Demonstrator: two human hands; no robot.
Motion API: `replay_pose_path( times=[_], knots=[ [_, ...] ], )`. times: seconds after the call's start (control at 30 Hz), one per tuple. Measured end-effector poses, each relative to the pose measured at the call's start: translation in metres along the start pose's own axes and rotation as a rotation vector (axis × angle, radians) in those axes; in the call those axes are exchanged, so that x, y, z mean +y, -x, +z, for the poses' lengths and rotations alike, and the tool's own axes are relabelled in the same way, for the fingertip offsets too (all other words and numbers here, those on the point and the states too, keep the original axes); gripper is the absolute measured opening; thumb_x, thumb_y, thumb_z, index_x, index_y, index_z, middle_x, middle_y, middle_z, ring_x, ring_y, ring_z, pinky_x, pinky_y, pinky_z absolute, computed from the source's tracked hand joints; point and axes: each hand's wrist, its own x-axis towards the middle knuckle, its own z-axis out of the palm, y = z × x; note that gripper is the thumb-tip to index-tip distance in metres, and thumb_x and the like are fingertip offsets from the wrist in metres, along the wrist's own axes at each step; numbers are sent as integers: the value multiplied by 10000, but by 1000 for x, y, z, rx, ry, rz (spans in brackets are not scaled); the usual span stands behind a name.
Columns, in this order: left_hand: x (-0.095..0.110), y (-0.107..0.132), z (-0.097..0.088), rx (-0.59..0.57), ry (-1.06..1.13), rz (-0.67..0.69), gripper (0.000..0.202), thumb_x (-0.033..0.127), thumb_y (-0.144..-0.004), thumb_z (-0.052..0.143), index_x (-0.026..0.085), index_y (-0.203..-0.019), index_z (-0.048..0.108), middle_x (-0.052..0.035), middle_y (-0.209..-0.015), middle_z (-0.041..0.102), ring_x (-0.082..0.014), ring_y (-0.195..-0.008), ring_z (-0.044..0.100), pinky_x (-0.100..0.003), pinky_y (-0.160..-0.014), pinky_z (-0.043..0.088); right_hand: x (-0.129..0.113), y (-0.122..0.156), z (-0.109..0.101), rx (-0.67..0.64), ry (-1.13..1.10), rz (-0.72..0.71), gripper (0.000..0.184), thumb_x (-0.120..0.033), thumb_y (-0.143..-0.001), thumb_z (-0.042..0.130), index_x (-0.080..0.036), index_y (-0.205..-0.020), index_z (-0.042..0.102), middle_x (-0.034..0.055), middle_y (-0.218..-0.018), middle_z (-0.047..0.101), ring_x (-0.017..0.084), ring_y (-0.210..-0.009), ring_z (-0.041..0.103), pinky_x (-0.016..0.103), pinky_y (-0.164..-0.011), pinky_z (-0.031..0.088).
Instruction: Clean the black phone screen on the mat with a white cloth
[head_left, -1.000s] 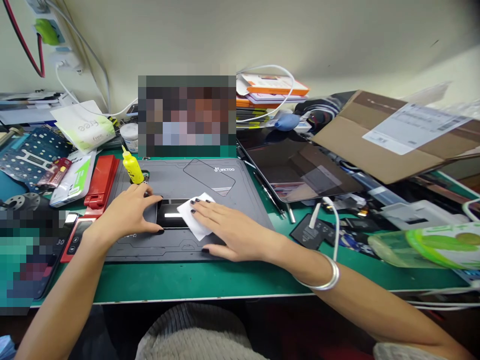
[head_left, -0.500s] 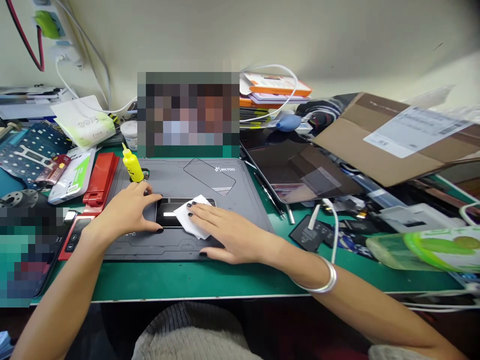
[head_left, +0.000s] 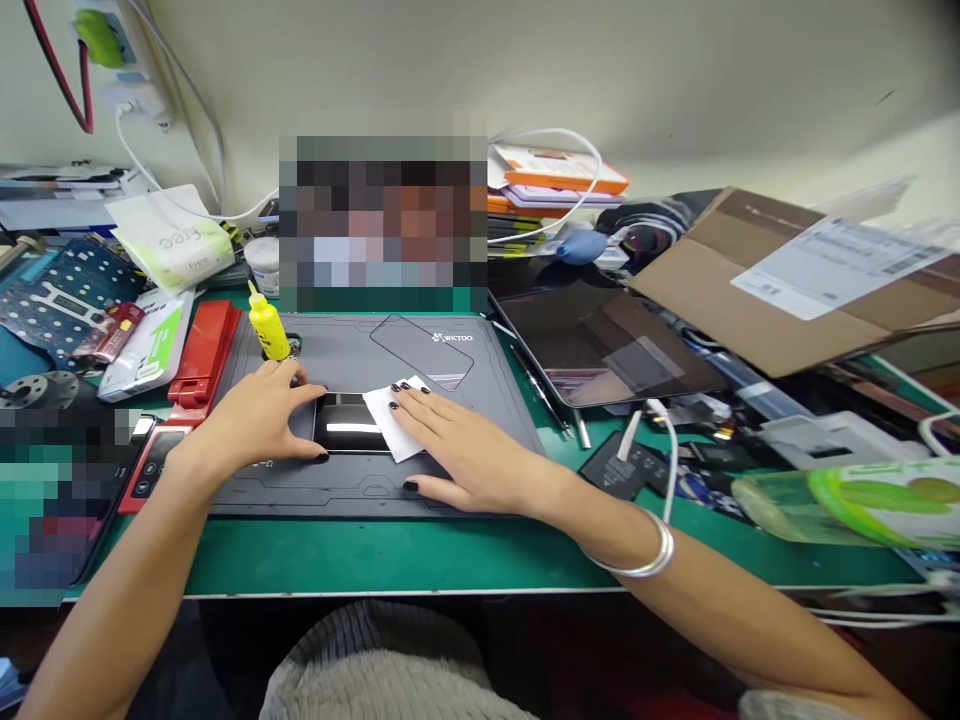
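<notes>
A phone [head_left: 349, 437] lies on the dark grey work mat [head_left: 330, 350], its glossy black screen up and reflecting a white bar of light. My left hand [head_left: 259, 415] grips its left end, thumb on the near edge and index finger on the far edge. My right hand [head_left: 457, 440] rests flat with its fingers over a folded white wipe [head_left: 390, 425], pressing it on the phone's right part; the thumb is spread out over the mat. The wipe and fingers hide the phone's right end. Farther back lies a clear black-bordered glass sheet [head_left: 421, 352].
A yellow dropper bottle [head_left: 268, 325] stands behind my left hand. Left are a red device [head_left: 201, 355] and another phone [head_left: 124, 500]. On the right lie a tablet [head_left: 600, 330], pens [head_left: 541, 390], a black battery [head_left: 615, 465] and a cardboard box [head_left: 720, 280]. The bench's front edge [head_left: 405, 595] is near me.
My right hand and the wipe have slid slightly right and away from me, baring more of the phone's middle. My left hand keeps its grip on the phone. The view has shifted slightly.
</notes>
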Motion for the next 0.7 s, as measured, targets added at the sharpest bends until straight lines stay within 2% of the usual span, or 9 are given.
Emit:
replay_pose_path(
  times=[0.1, 0.2, 0.37, 0.47, 0.57, 0.7],
  knots=[
    [-1, 0, 1, -3, -19, 14, 651, 579, -730, 736, 233, -1274, 642, -120, -1232, 563, -323, -1133, 528, -446, -960, 460, -8, 0, 1, -41, -2, -67, 832, -538, -907, 590, 53, -1459, 392, 314, -1567, 271, 411, -1482, 232, 569, -1201, 269],
    [-2, 0, 2, 0, -25, 16, 668, 579, -724, 746, 225, -1281, 640, -123, -1240, 558, -323, -1123, 530, -443, -958, 460, -11, -1, 2, -66, 0, -130, 812, -558, -924, 557, 30, -1462, 403, 280, -1580, 274, 388, -1491, 216, 529, -1220, 249],
    [-1, 0, 2, -7, -19, 4, 661, 576, -725, 747, 237, -1282, 639, -118, -1233, 561, -321, -1129, 528, -440, -960, 457, -1, -2, 1, -35, 54, 62, 803, -513, -939, 544, 30, -1496, 342, 289, -1592, 221, 397, -1490, 210, 561, -1209, 253],
    [1, 0, 1, -5, -14, 12, 647, 566, -725, 750, 232, -1270, 647, -113, -1210, 566, -314, -1110, 536, -431, -949, 458, -10, -3, 2, -78, 35, -6, 869, -575, -914, 555, 30, -1499, 336, 294, -1593, 213, 402, -1492, 200, 574, -1209, 237],
    [3, 0, -1, -13, -13, 0, 670, 561, -714, 763, 227, -1282, 642, -111, -1201, 568, -318, -1120, 534, -423, -957, 457, -15, -2, 3, -118, 16, -100, 849, -584, -925, 533, 12, -1501, 347, 275, -1600, 217, 383, -1499, 198, 553, -1215, 241],
    [5, 1, -1, -39, -21, -30, 666, 545, -722, 767, 225, -1292, 638, -124, -1246, 552, -331, -1170, 521, -426, -982, 450, -3, 0, 6, -49, 64, 30, 788, -503, -954, 513, -13, -1531, 294, 259, -1610, 202, 382, -1500, 196, 573, -1209, 247]
  ],
)
